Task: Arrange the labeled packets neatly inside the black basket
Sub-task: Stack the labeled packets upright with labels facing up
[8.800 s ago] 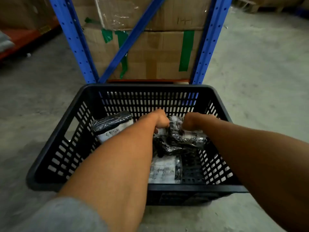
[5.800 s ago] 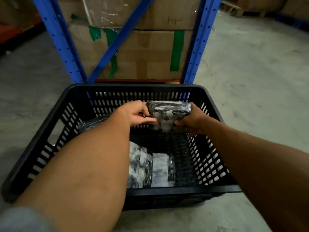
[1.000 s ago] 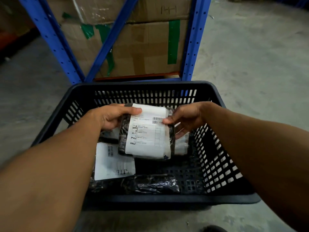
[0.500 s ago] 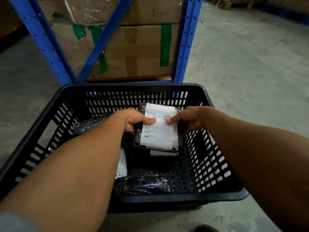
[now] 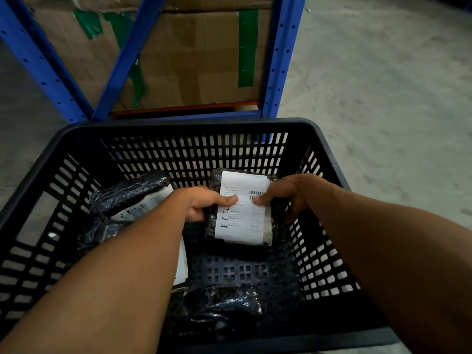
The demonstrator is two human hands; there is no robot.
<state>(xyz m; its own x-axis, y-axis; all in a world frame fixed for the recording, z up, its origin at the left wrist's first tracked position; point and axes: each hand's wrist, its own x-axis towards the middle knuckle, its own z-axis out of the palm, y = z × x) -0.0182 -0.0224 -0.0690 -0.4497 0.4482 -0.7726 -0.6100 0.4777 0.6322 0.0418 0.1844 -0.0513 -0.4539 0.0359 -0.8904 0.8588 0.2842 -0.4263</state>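
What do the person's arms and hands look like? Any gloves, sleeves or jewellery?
Both arms are bare to the frame edge in this view: no sleeve shows. The left hand and the right hand wear no gloves, and no watch, ring or bracelet is visible. Nails look short; finer detail is too dim to tell.

black basket (image 5: 194, 159): moulded plastic, matt, slotted walls and a perforated grid floor, smooth rim. held packet (image 5: 242, 208): glossy black plastic film, crinkled, with a matt white paper label printed in black. far-left packet (image 5: 127, 192): same shiny wrinkled film, paper label partly showing. near packet (image 5: 224, 306): glossy film catching highlights. rack uprights (image 5: 277, 57): painted blue metal, smooth, punched holes. cardboard boxes (image 5: 194, 60): matt brown, creased, with glossy green tape strips. floor (image 5: 383, 85): rough, mottled grey concrete.
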